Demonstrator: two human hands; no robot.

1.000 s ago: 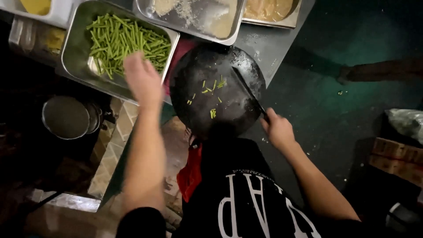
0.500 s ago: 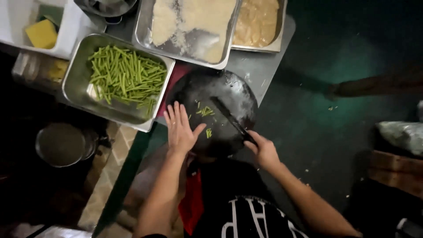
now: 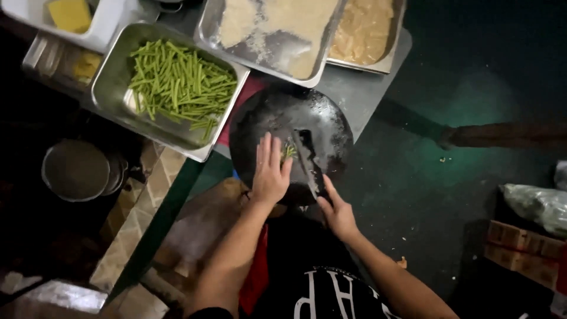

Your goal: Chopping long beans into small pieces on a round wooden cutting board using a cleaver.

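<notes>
A round dark chopping board point(image 3: 322, 118) lies on the steel table in front of me. My left hand point(image 3: 269, 171) rests flat on its near side, fingers apart, beside a few green bean pieces point(image 3: 289, 150). My right hand point(image 3: 336, 210) grips the handle of a dark cleaver point(image 3: 307, 156), whose blade lies across the board right of the bean pieces. A steel tray point(image 3: 115, 77) at the left holds a pile of cut green beans point(image 3: 177, 82).
Behind the board stand a steel tray of pale crumbs point(image 3: 277, 29) and another of tan food point(image 3: 366, 29). A white tub with a yellow block point(image 3: 71, 15) is far left. A round metal pot point(image 3: 77, 171) sits low at the left. The dark green floor point(image 3: 460, 177) lies to the right.
My left hand came back from the bean tray down onto the board and now lies next to the bean pieces. The cleaver has swung closer to that hand.
</notes>
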